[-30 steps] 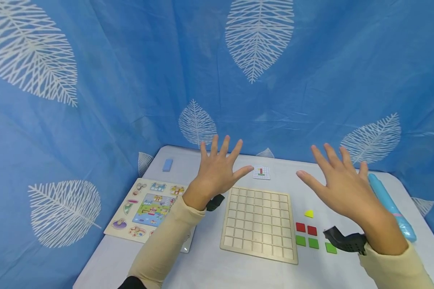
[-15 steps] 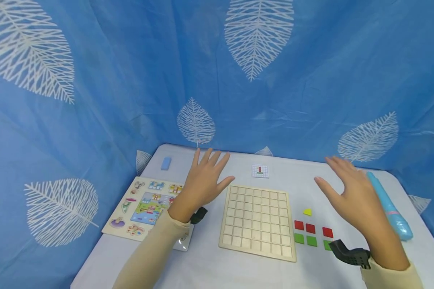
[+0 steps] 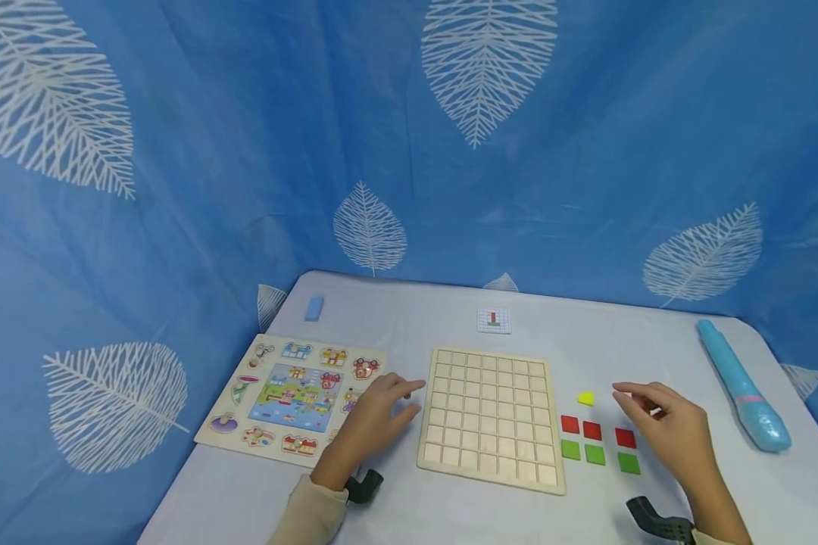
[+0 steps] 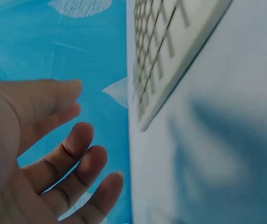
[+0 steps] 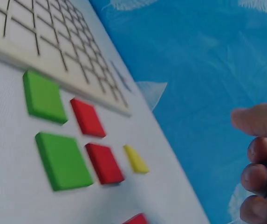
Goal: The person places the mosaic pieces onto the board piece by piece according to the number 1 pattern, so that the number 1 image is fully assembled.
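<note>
A wooden grid board lies flat mid-table with bare cells. My left hand is low beside the board's left edge, fingers relaxed and holding nothing; the left wrist view shows the same loose fingers next to the board. My right hand hovers just right of the red tiles and green tiles, fingers loosely curled and holding nothing. A small yellow piece sits above them. In the right wrist view the green tiles, red tiles and yellow piece lie beside the board.
A picture puzzle board lies at the left. A small pattern card sits behind the grid board. A blue pen-shaped object lies at the right edge, a blue block at the back left. Blue leaf-print cloth surrounds the table.
Both hands have dropped from raised, spread positions above the table down toward me. The left came beside the board, the right beside the tiles, uncovering more tiles.
</note>
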`<state>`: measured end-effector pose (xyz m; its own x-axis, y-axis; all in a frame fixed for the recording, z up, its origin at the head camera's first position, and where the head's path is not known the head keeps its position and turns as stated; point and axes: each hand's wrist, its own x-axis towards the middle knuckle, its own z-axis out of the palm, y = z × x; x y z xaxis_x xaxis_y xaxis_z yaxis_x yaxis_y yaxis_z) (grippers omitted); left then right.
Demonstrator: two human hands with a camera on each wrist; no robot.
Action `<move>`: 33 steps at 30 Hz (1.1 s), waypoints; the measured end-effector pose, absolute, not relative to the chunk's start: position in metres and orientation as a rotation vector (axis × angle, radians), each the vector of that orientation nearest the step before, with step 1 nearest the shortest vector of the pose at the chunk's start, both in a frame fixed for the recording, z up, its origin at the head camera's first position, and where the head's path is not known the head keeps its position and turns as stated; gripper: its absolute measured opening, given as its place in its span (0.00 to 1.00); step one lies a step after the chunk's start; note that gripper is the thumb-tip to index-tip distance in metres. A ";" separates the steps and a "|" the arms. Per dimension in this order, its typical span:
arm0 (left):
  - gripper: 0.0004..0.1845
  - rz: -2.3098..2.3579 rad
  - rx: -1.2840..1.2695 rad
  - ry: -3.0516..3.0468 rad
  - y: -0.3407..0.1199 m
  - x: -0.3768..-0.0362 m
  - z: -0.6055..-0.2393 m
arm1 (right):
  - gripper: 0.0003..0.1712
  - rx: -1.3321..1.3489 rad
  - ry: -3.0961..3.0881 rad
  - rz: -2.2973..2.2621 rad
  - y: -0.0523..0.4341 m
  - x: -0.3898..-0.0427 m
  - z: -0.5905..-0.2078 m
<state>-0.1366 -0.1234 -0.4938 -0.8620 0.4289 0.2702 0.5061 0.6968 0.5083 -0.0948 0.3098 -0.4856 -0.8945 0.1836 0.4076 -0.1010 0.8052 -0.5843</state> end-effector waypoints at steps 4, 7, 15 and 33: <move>0.18 -0.954 -0.752 -2.843 -0.121 -0.136 -0.505 | 0.12 -0.197 -2.595 1.029 0.317 -0.094 -0.507; 0.18 -1.013 -0.754 -2.880 -0.119 -0.137 -0.511 | 0.20 -0.317 -2.646 1.113 0.326 -0.096 -0.520; 0.20 -1.173 -0.769 -2.997 -0.116 -0.134 -0.520 | 0.28 -0.410 -2.749 1.125 0.338 -0.102 -0.538; 0.21 -1.093 -0.662 -2.984 -0.117 -0.138 -0.539 | 0.31 -0.245 -2.923 0.906 0.323 -0.112 -0.542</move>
<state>-0.1384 -0.1166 -0.5386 -0.9116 0.4090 0.0411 0.3387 0.6907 0.6389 -0.1121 0.3231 -0.5419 -0.9847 0.1730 0.0211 0.1307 0.8132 -0.5671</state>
